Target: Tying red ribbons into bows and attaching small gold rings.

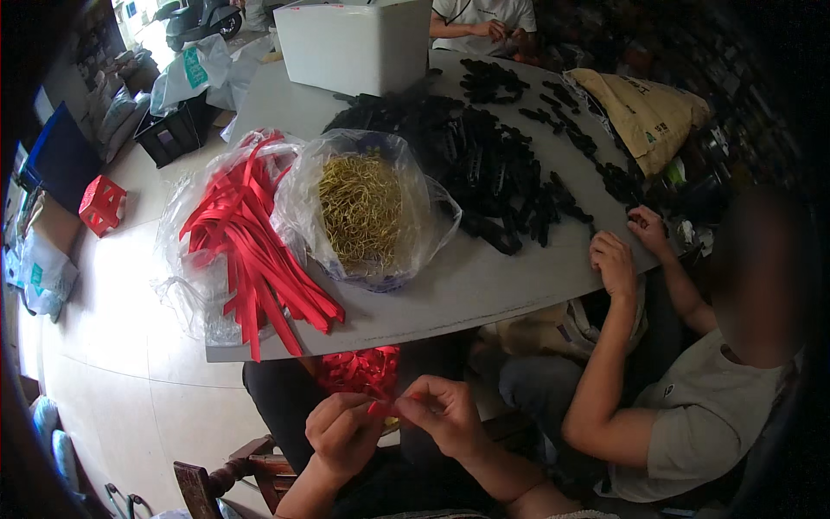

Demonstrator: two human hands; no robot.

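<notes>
My left hand (343, 434) and my right hand (445, 419) are held close together over my lap, below the table's near edge. Both are closed in a pinch on a short piece of red ribbon (377, 408), mostly hidden by the fingers. Just beyond them lies a heap of red ribbon pieces (359, 368), below the table edge. Long red ribbon strips (251, 221) rest on clear plastic at the table's left and hang over its edge. Beside them, thin gold-coloured strands (359, 212) fill a container lined with a clear plastic bag (435, 208).
Many black plastic parts (484, 156) cover the grey table (450, 290), behind which stands a white foam box (353, 48). A co-worker (692, 424) sits close on my right; another person (484, 26) works across the table. A red stool (102, 206) stands left; a wooden chair (233, 471) is near me.
</notes>
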